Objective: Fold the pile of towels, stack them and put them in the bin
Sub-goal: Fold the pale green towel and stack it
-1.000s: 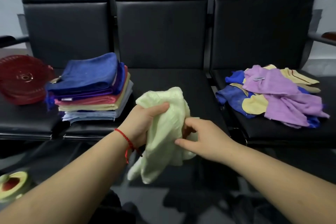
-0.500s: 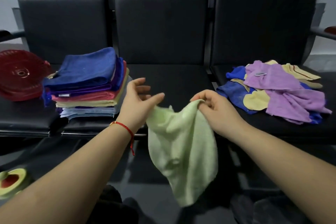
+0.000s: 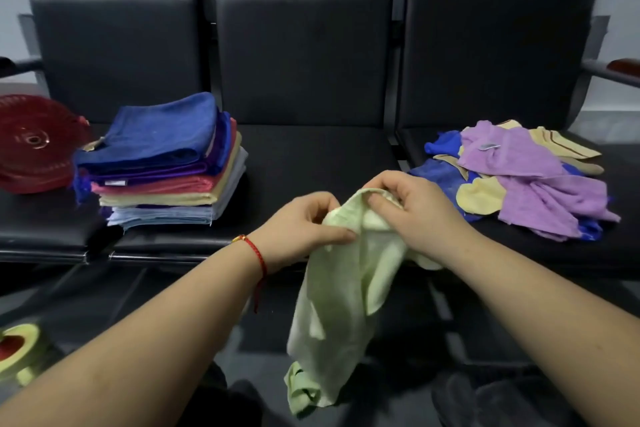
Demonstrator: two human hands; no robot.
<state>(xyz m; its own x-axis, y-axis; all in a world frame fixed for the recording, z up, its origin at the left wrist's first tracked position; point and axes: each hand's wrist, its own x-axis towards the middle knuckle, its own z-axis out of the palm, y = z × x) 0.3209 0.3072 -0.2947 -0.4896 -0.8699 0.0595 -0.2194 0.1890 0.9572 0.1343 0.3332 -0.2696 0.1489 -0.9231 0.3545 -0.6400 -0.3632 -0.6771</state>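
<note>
1. My left hand [image 3: 304, 225] and right hand [image 3: 412, 208] have come together, both pinching the pale green soft cloth towel [image 3: 341, 302] at its top edge.
2. It hangs before the black bench [image 3: 311, 156], now gathered; I'm hunting corners before folding.

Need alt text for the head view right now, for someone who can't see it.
Both hands, left hand and right hand, pinch the top of a pale green towel hanging limp before black seats. A folded towel stack sits on the left, an unfolded pile on the right.
</note>
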